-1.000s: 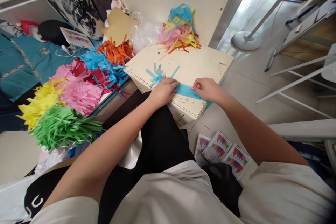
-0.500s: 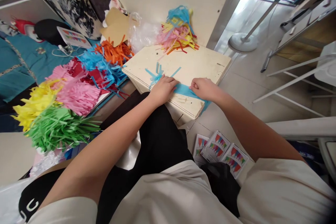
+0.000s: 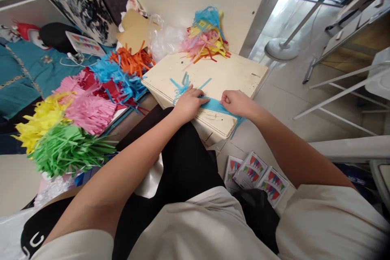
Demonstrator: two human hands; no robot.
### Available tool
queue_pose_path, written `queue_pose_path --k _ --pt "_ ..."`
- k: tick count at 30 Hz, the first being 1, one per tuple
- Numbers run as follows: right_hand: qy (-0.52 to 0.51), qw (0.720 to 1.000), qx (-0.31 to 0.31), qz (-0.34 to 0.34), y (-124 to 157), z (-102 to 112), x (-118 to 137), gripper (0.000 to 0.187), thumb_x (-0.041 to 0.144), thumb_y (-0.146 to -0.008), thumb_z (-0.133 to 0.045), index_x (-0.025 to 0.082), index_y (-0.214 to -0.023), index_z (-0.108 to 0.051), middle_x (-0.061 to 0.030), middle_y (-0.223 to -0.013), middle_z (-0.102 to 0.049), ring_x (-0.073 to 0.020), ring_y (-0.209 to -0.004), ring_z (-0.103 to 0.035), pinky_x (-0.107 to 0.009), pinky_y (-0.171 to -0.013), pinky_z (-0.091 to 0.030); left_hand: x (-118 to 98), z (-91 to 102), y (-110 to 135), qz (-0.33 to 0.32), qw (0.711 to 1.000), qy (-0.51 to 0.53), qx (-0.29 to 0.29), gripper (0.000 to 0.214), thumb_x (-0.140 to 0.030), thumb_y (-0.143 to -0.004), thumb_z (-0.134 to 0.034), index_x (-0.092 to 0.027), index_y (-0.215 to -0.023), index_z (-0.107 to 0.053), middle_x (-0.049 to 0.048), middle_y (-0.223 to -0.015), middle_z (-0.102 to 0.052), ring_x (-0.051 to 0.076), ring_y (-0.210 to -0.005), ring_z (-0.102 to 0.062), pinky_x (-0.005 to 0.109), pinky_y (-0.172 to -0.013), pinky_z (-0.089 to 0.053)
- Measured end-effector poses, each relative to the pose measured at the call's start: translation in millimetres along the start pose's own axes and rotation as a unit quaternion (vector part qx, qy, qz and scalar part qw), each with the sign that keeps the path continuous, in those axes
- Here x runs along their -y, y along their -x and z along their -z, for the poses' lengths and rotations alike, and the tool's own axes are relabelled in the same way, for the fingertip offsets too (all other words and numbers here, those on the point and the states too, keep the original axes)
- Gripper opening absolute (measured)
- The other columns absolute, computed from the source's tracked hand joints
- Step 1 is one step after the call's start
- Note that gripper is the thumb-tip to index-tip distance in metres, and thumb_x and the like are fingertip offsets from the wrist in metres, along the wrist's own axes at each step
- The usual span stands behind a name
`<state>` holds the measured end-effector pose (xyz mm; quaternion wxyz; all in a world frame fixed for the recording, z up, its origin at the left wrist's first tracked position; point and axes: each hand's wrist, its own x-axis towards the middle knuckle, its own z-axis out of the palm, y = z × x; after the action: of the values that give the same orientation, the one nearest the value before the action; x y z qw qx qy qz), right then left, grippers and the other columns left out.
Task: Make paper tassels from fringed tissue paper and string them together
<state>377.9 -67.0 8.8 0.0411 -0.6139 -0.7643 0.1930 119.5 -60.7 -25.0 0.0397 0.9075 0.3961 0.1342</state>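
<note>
Streamer heap (image 3: 207, 36) beyond blue paper (image 3: 214, 104); fringe bundles (image 3: 90, 113) left.

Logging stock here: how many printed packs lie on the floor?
3: the left pack, the middle pack and the right pack, in a row on the floor, pictured below the right hand. More could be hidden beneath.
</note>
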Motion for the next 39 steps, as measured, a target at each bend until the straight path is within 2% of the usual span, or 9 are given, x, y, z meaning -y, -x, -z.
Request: queue_pose_path --k 8,11,15,19,22,26,32,35,39 --pt "0.01 1.0 -0.021 -0.012 3.7 -4.1 -3.5 0.011 0.028 -0.108 -0.066 0.021 -0.109 -0.075 -0.0099 -0.1 -0.081 -0.0273 -0.091 -0.068 -0.04 -0.087 -0.045 -0.7 -0.9 0.7 0.003 1.0 -0.005 0.012 0.045 -0.016 -0.115 -0.052 -0.025 -0.139 -0.089 0.0136 -0.143 -0.078 0.033 -0.139 -0.069 0.068 -0.147 -0.034" --pt "0.08 0.994 -0.076 -0.013 11.5 -5.8 1.9 0.021 0.033 -0.108 -0.067 0.02 -0.122 -0.077 -0.0153 -0.113 -0.082 -0.0352 -0.108 -0.069 -0.049 -0.101 -0.045 -3.9 -1.6 2.6 0.007 1.0 -0.018 0.003 0.047 -0.015 -0.113 -0.053 -0.025 -0.144 -0.088 0.0146 -0.157 -0.074 0.035 -0.147 -0.066 0.07 -0.148 -0.032" --pt "0.139 0.976 -0.154 0.069 35.4 -17.7 23.1 0.037 0.028 -0.114 -0.055 0.018 -0.14 -0.079 -0.0238 -0.143 -0.077 -0.0439 -0.136 -0.063 -0.061 -0.113 -0.041 -8.5 -1.8 5.4 -0.004 0.999 -0.029 -0.018 0.049 -0.013 -0.108 -0.058 -0.025 -0.146 -0.087 0.0142 -0.166 -0.07 0.038 -0.159 -0.06 0.075 -0.15 -0.028" --pt "0.123 0.975 -0.118 0.14 58.6 -44.4 46.6 0.056 0.035 -0.122 -0.042 0.013 -0.166 -0.068 -0.0261 -0.171 -0.067 -0.0445 -0.16 -0.057 -0.074 -0.135 -0.027 -12.4 -0.7 6.5 0.006 1.0 -0.019 -0.018 0.051 -0.017 -0.108 -0.058 -0.023 -0.152 -0.083 0.0153 -0.163 -0.074 0.039 -0.162 -0.059 0.078 -0.15 -0.026" --pt "0.11 0.98 -0.111 0.125 67.4 -62.3 51.6 0.066 0.041 -0.123 -0.037 0.01 -0.177 -0.058 -0.0268 -0.186 -0.052 -0.0463 -0.174 -0.048 -0.083 -0.142 -0.013 -14.4 0.3 7.0 0.018 1.0 -0.014 -0.004 0.054 -0.018 -0.109 -0.056 -0.022 -0.157 -0.08 0.0159 -0.163 -0.075 0.04 -0.165 -0.058 0.079 -0.15 -0.023" --pt "0.107 0.982 -0.118 0.099 74.4 -70.2 44.5 0.071 0.046 -0.123 -0.039 0.011 -0.184 -0.05 -0.0264 -0.187 -0.048 -0.0474 -0.175 -0.048 -0.088 -0.143 -0.004 -15.0 2.5 8.2 0.027 1.0 -0.007 0.0 0.057 -0.017 -0.107 -0.057 -0.022 -0.16 -0.078 0.0145 -0.168 -0.074 0.041 -0.169 -0.057 0.082 -0.15 -0.017" --pt "0.098 0.985 -0.113 0.086 82.5 -68.7 40.0 0.076 0.048 -0.123 -0.041 0.005 -0.185 -0.046 -0.0293 -0.188 -0.043 -0.0494 -0.177 -0.045 -0.09 -0.143 -0.001 -28.1 5.2 18.4 0.03 1.0 -0.007 0.001 0.062 -0.022 -0.111 -0.052 -0.018 -0.17 -0.069 0.0173 -0.177 -0.066 0.045 -0.178 -0.046 0.087 -0.148 -0.01" --pt "0.101 0.986 -0.104 0.084 83.3 -67.7 41.6 0.077 0.05 -0.123 -0.042 0.003 -0.184 -0.046 -0.0295 -0.189 -0.042 -0.0489 -0.177 -0.044 -0.088 -0.144 0.002 -42.3 4.6 30.2 0.0 1.0 -0.01 0.019 0.066 -0.026 -0.114 -0.049 -0.014 -0.179 -0.058 0.0187 -0.185 -0.055 0.043 -0.183 -0.038 0.084 -0.149 -0.012" --pt "0.101 0.986 -0.104 0.088 83.3 -66.3 39.5 0.078 0.052 -0.123 -0.043 0.005 -0.185 -0.046 -0.0288 -0.189 -0.043 -0.0491 -0.176 -0.046 -0.09 -0.142 0.008 -49.3 5.7 44.9 -0.002 0.999 -0.012 0.052 0.063 -0.034 -0.122 -0.041 -0.015 -0.181 -0.054 0.0168 -0.188 -0.051 0.038 -0.183 -0.038 0.078 -0.151 -0.013"
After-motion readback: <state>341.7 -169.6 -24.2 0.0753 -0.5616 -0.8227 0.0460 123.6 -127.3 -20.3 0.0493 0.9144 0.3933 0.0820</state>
